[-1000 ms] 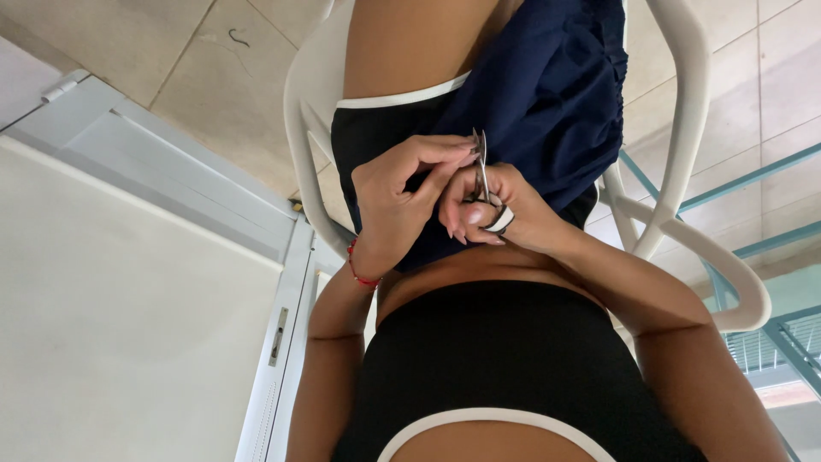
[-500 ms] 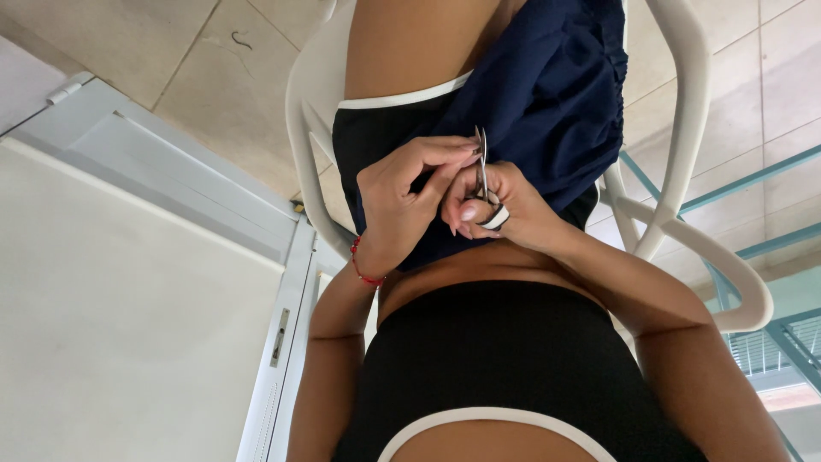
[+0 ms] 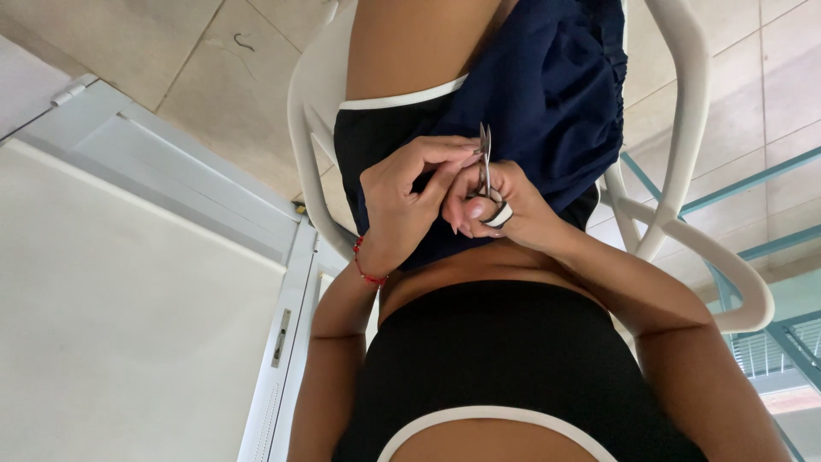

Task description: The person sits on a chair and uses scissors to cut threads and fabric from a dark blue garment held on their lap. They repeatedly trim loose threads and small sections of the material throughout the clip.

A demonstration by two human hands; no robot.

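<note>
My left hand (image 3: 400, 204), with a red string bracelet at the wrist, pinches a fold of the navy blue fabric (image 3: 547, 94) that lies over my lap. Right beside it, my right hand (image 3: 523, 214) grips small metal scissors (image 3: 485, 161) with a white-wrapped handle loop, blades pointing away from me. The blade tips sit against my left fingertips at the fabric's edge. What lies between the blades is too small to see. Both hands hover over my black shorts with white trim (image 3: 385, 128).
I sit in a white plastic chair (image 3: 684, 128) with curved arms on a beige tiled floor (image 3: 205, 77). A white door or window frame (image 3: 282, 342) and a pale wall lie to the left. Teal metal bars (image 3: 735, 184) run at the right.
</note>
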